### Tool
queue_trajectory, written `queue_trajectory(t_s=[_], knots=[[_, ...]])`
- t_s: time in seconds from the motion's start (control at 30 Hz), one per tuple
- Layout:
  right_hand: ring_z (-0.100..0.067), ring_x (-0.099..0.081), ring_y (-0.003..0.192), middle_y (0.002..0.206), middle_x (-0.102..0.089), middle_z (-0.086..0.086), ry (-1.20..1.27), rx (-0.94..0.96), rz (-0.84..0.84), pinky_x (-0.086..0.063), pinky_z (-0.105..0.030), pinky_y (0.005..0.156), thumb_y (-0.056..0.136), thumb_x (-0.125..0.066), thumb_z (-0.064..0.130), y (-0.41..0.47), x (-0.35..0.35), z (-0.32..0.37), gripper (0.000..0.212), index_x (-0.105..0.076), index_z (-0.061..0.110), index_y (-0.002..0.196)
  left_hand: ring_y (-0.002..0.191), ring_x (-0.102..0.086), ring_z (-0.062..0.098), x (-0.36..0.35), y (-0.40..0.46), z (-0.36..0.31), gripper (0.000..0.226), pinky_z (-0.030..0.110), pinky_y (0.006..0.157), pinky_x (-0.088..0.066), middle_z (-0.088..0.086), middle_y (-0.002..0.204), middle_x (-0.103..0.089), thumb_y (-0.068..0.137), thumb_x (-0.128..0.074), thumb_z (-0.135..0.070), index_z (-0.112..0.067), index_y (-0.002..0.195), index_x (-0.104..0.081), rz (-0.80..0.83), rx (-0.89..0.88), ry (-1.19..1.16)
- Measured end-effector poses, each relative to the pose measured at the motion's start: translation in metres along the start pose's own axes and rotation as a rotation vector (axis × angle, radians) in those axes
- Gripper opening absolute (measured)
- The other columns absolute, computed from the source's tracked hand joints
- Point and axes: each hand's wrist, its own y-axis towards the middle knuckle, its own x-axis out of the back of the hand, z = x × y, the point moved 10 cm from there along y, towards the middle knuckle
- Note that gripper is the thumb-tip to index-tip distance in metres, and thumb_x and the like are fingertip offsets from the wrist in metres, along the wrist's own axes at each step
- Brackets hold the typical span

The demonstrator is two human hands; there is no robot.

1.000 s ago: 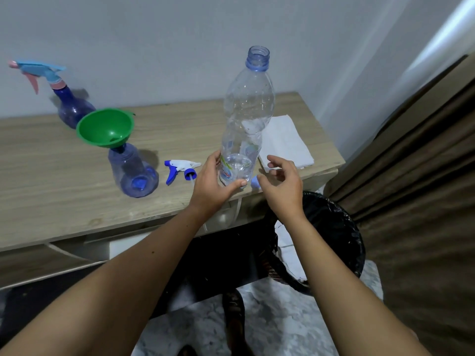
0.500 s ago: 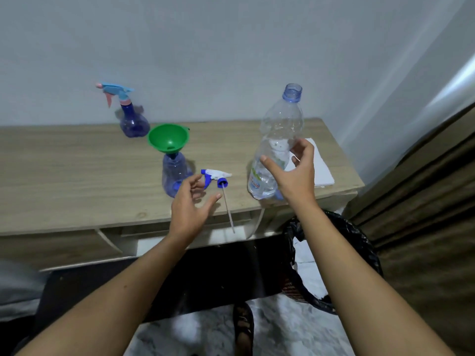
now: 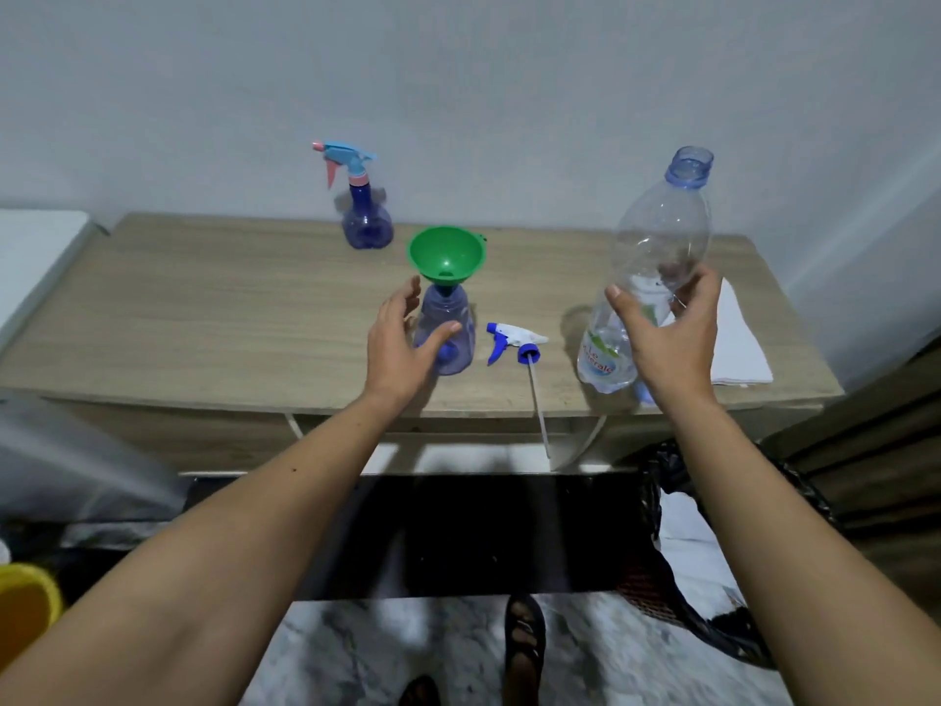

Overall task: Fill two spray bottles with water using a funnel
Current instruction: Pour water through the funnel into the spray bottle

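A clear blue spray bottle [image 3: 458, 310] without its head stands on the wooden table [image 3: 203, 308], with a green funnel [image 3: 445, 252] seated in its neck. My left hand [image 3: 399, 343] is spread around its left side, thumb in front of it, fingers not closed. My right hand [image 3: 667, 333] grips the middle of a large uncapped water bottle [image 3: 662, 231], which leans slightly and holds a little water at the bottom. The loose white-and-blue trigger head [image 3: 511, 338] lies between the two bottles, its tube over the table's edge. A second spray bottle [image 3: 364, 221], head on, stands at the back.
A folded white cloth [image 3: 738, 343] lies at the table's right end. A small blue cap [image 3: 645, 394] sits by my right wrist. Below the table's right side stands a bin lined with a black bag [image 3: 713, 563]. A yellow container [image 3: 25, 603] is at far left.
My left hand let go of the water bottle and moved left to the bottle with the funnel. My right hand took hold of the water bottle.
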Motion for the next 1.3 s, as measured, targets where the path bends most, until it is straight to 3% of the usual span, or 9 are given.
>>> queue_trajectory(t_s=[0.07, 0.27, 0.4, 0.57, 0.8, 1.03, 1.17, 1.3], knots=[[-0.016, -0.065, 0.114, 0.123, -0.063, 0.004, 0.005, 0.015, 0.012, -0.055, -0.037, 0.1, 0.082, -0.088, 0.04, 0.0, -0.002, 0.002, 0.063, -0.048, 0.018, 0.126, 0.121, -0.069, 0.019, -0.003, 0.002, 0.004, 0.07, 0.046, 0.107, -0.056, 0.004, 0.134, -0.071, 0.084, -0.09, -0.035, -0.012, 0.144, -0.062, 0.007, -0.02, 0.003], [-0.019, -0.065, 0.119, 0.126, -0.063, 0.0, 0.023, 0.062, 0.0, -0.054, -0.049, 0.103, 0.082, -0.086, 0.042, 0.003, -0.006, 0.009, 0.058, -0.046, 0.031, 0.123, 0.112, -0.071, 0.018, -0.007, 0.004, 0.011, 0.06, 0.046, 0.101, -0.059, 0.0, 0.125, -0.073, 0.085, -0.091, -0.029, -0.014, 0.138, -0.065, 0.005, -0.029, -0.016], [-0.02, -0.064, 0.115, 0.12, -0.063, -0.005, -0.01, 0.107, 0.024, -0.052, -0.048, 0.103, 0.082, -0.086, 0.039, 0.005, -0.012, 0.018, 0.056, -0.05, 0.02, 0.121, 0.113, -0.07, 0.019, -0.008, 0.004, 0.013, 0.061, 0.046, 0.102, -0.059, 0.0, 0.125, -0.072, 0.085, -0.091, -0.031, -0.016, 0.138, -0.064, 0.016, -0.029, -0.025], [-0.019, -0.063, 0.117, 0.123, -0.061, -0.005, -0.112, 0.208, 0.158, -0.051, -0.033, 0.106, 0.083, -0.086, 0.039, 0.01, -0.025, 0.043, 0.073, -0.048, 0.02, 0.142, 0.112, -0.07, 0.018, -0.008, 0.005, 0.011, 0.061, 0.044, 0.101, -0.06, 0.001, 0.124, -0.072, 0.084, -0.092, -0.031, -0.016, 0.136, -0.064, 0.033, -0.015, -0.035], [-0.015, -0.062, 0.107, 0.118, -0.061, 0.003, -0.237, 0.29, 0.302, -0.052, -0.03, 0.094, 0.081, -0.089, 0.035, 0.012, -0.043, 0.064, 0.065, -0.053, 0.025, 0.134, 0.109, -0.069, 0.017, -0.005, 0.004, 0.007, 0.058, 0.043, 0.101, -0.059, 0.002, 0.12, -0.073, 0.083, -0.093, -0.024, -0.013, 0.133, -0.066, 0.018, -0.009, -0.052], [-0.009, -0.056, 0.099, 0.116, -0.06, 0.005, -0.394, 0.395, 0.386, -0.039, -0.009, 0.085, 0.084, -0.085, 0.037, 0.014, -0.055, 0.075, 0.068, -0.053, 0.023, 0.142, 0.108, -0.068, 0.016, -0.004, 0.003, 0.005, 0.057, 0.04, 0.101, -0.058, 0.0, 0.118, -0.071, 0.083, -0.093, -0.023, -0.012, 0.133, -0.066, 0.016, -0.007, -0.049], [-0.015, -0.055, 0.101, 0.117, -0.059, 0.0, -0.447, 0.451, 0.422, -0.045, -0.03, 0.094, 0.087, -0.082, 0.037, 0.014, -0.06, 0.08, 0.071, -0.05, 0.018, 0.147, 0.108, -0.069, 0.019, -0.003, 0.003, 0.003, 0.057, 0.042, 0.099, -0.059, 0.002, 0.119, -0.072, 0.084, -0.092, -0.027, -0.011, 0.132, -0.066, 0.028, -0.016, -0.026], [-0.022, -0.056, 0.115, 0.124, -0.057, 0.0, -0.547, 0.464, 0.494, -0.046, -0.039, 0.103, 0.09, -0.076, 0.04, 0.011, -0.068, 0.078, 0.071, -0.046, 0.02, 0.15, 0.106, -0.067, 0.019, -0.003, 0.002, 0.003, 0.056, 0.045, 0.098, -0.058, 0.003, 0.117, -0.072, 0.084, -0.092, -0.026, -0.011, 0.131, -0.067, 0.022, -0.01, -0.014]])
